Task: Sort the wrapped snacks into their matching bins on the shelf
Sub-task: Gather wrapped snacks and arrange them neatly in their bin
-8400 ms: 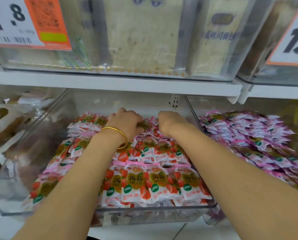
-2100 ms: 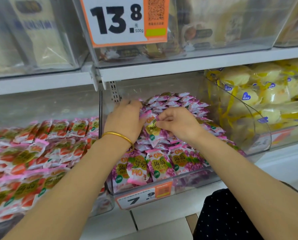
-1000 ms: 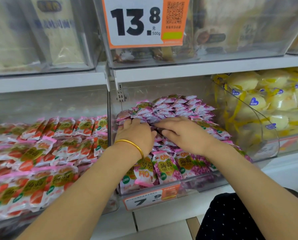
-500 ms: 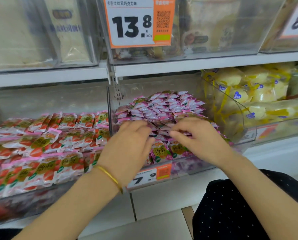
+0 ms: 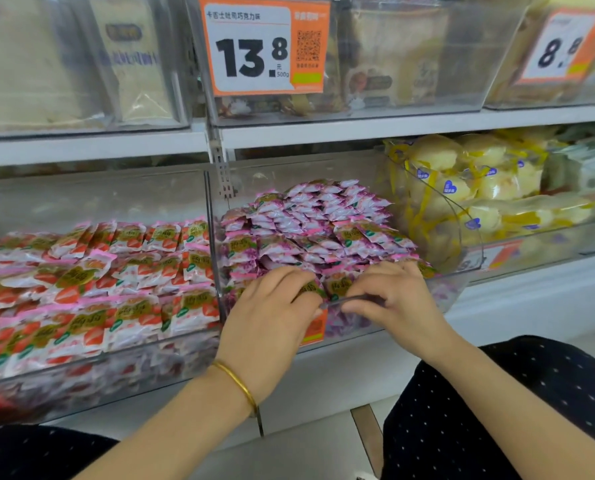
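Observation:
Purple wrapped snacks (image 5: pixel 316 216) are heaped in a clear bin (image 5: pixel 457 289) at the middle of the lower shelf. Red-and-white strawberry snacks (image 5: pixel 91 278) lie in rows in the clear bin (image 5: pixel 98 372) to its left. Both hands are at the front row of the purple bin. My left hand (image 5: pixel 271 317), with a gold bangle on its wrist, rests its bent fingers on a front-row packet (image 5: pixel 337 285). My right hand (image 5: pixel 398 299) pinches the front edge of that row between thumb and fingers, right at the bin's rim. What lies under the palms is hidden.
A bin of yellow-wrapped buns (image 5: pixel 462 188) stands to the right. Above the white shelf board (image 5: pixel 358 131) are clear bins with price tags 13.8 (image 5: pixel 261 46) and 8.8 (image 5: pixel 562 46). An orange tag (image 5: pixel 315 329) sits on the purple bin's front, partly covered.
Earlier both hands were in the red snack bin; they then moved to the purple bin. Over the last second they slid from mid-heap down to its front row.

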### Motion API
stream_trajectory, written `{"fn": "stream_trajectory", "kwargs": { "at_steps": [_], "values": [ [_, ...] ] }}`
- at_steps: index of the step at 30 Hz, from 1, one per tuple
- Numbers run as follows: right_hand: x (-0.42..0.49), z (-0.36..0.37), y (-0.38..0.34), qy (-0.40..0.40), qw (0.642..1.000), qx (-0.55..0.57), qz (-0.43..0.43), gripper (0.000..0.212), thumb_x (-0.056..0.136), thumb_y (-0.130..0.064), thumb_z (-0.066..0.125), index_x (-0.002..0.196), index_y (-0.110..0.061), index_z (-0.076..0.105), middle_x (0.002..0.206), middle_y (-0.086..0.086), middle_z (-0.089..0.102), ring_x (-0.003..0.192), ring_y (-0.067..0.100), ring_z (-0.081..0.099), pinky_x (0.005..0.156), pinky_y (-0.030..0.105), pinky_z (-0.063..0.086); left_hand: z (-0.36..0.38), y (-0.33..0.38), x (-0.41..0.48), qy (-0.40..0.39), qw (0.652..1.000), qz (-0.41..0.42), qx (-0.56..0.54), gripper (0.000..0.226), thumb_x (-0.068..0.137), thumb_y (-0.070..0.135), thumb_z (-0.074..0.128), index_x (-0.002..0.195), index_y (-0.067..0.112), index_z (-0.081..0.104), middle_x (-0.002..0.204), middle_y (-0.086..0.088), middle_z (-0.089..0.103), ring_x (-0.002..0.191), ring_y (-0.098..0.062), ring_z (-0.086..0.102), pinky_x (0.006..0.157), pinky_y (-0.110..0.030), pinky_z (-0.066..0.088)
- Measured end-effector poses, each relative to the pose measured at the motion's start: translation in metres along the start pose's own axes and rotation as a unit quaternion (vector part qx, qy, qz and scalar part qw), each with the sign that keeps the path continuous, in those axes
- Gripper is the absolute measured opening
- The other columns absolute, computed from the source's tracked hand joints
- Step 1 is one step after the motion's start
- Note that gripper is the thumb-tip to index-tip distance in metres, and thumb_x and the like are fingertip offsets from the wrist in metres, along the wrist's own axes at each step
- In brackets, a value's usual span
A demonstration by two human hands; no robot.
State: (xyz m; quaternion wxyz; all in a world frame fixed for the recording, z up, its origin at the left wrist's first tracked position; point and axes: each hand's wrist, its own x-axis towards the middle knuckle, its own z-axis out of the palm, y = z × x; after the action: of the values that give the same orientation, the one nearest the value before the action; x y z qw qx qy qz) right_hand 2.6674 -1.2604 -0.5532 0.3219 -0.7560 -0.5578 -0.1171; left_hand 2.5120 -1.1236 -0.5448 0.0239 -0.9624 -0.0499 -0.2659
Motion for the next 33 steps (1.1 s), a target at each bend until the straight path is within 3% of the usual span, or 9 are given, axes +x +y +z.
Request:
{"fn": "stream_trajectory", "kwargs": {
  "at_steps": [9, 12, 16, 20, 23, 25, 29, 31, 33],
  "values": [
    [0.029, -0.003, 0.002, 0.032, 0.999, 0.029, 0.005, 0.025, 0.072, -0.051, 0.059, 0.069, -0.029, 0.07, 0.066, -0.026, 0.051, 0.077, -0.001, 0.047, 0.084, 0.017, 0.019, -0.008, -0.014, 0.023, 0.036, 0.998, -0.028, 0.031, 0.012, 0.077, 0.023, 0.061, 0.085, 0.021, 0.069, 0.097, 0.002, 0.066, 0.096, -0.023, 0.057, 0.073, -0.033, 0.05],
    [0.038, 0.002, 0.005, 0.025, 0.999, 0.036, 0.016, 0.017, 0.071, -0.044, 0.065, 0.069, -0.028, 0.071, 0.066, -0.031, 0.049, 0.077, -0.001, 0.046, 0.084, 0.017, 0.019, -0.003, -0.019, 0.028, 0.032, 0.998, -0.051, 0.026, 0.017, 0.08, 0.025, 0.055, 0.083, 0.019, 0.07, 0.093, 0.0, 0.067, 0.089, -0.027, 0.06, 0.07, -0.035, 0.052],
    [0.044, 0.012, 0.007, 0.021, 0.999, 0.033, 0.021, 0.015, 0.07, -0.04, 0.067, 0.069, -0.026, 0.072, 0.064, -0.031, 0.047, 0.074, 0.005, 0.05, 0.075, 0.026, 0.02, 0.008, -0.024, 0.031, 0.016, 0.996, -0.082, -0.004, 0.033, 0.083, 0.033, 0.042, 0.082, 0.017, 0.071, 0.089, 0.0, 0.066, 0.085, -0.027, 0.06, 0.067, -0.036, 0.054],
    [0.041, 0.016, 0.01, 0.012, 0.999, 0.026, 0.016, 0.016, 0.07, -0.04, 0.066, 0.07, -0.025, 0.073, 0.07, -0.016, 0.06, 0.077, 0.012, 0.056, 0.073, 0.027, 0.019, 0.017, -0.023, 0.027, 0.019, 0.995, -0.091, -0.02, 0.019, 0.078, 0.027, 0.056, 0.079, 0.015, 0.07, 0.087, -0.002, 0.066, 0.082, -0.028, 0.059, 0.066, -0.035, 0.053],
    [0.037, 0.018, 0.008, 0.003, 1.0, 0.02, 0.014, 0.018, 0.07, -0.042, 0.066, 0.069, -0.025, 0.072, 0.069, -0.017, 0.059, 0.075, 0.006, 0.052, 0.072, 0.026, 0.019, 0.019, -0.022, 0.021, 0.024, 0.995, -0.091, -0.025, 0.017, 0.076, 0.025, 0.058, 0.078, 0.014, 0.071, 0.085, -0.002, 0.066, 0.08, -0.028, 0.06, 0.065, -0.034, 0.054],
    [0.038, 0.017, 0.007, -0.007, 1.0, 0.016, 0.019, 0.019, 0.07, -0.042, 0.065, 0.07, -0.024, 0.072, 0.068, -0.02, 0.054, 0.074, 0.004, 0.049, 0.075, 0.027, 0.023, 0.016, -0.02, 0.02, 0.033, 0.995, -0.089, -0.03, 0.018, 0.076, 0.024, 0.058, 0.08, 0.013, 0.072, 0.086, -0.003, 0.067, 0.081, -0.028, 0.061, 0.066, -0.034, 0.055],
    [0.041, 0.005, -0.007, -0.048, 0.996, -0.075, 0.024, 0.021, 0.074, -0.043, 0.069, 0.086, -0.026, 0.071, 0.078, -0.016, 0.057, 0.085, 0.019, 0.057, 0.077, 0.036, 0.037, -0.012, -0.01, 0.01, 0.074, 0.996, -0.041, -0.005, 0.03, 0.082, 0.029, 0.047, 0.094, 0.015, 0.071, 0.094, -0.001, 0.067, 0.085, -0.024, 0.061, 0.07, -0.033, 0.054],
    [0.044, 0.0, -0.03, -0.002, 0.996, -0.094, -0.002, 0.026, 0.076, -0.045, 0.064, 0.093, -0.026, 0.069, 0.086, -0.009, 0.064, 0.088, 0.021, 0.057, 0.077, 0.037, 0.042, -0.035, -0.013, -0.006, 0.111, 0.992, -0.052, 0.003, 0.027, 0.087, 0.027, 0.048, 0.099, 0.015, 0.069, 0.098, -0.001, 0.067, 0.088, -0.025, 0.06, 0.07, -0.038, 0.05],
    [0.047, 0.002, -0.07, 0.038, 0.997, -0.039, -0.061, 0.025, 0.081, -0.04, 0.056, 0.093, -0.022, 0.068, 0.084, -0.004, 0.065, 0.083, 0.022, 0.058, 0.073, 0.036, 0.045, -0.055, -0.026, -0.03, 0.15, 0.985, -0.085, 0.015, 0.021, 0.09, 0.023, 0.052, 0.098, 0.014, 0.069, 0.098, -0.002, 0.066, 0.088, -0.026, 0.058, 0.072, -0.039, 0.044]
  ]
}}
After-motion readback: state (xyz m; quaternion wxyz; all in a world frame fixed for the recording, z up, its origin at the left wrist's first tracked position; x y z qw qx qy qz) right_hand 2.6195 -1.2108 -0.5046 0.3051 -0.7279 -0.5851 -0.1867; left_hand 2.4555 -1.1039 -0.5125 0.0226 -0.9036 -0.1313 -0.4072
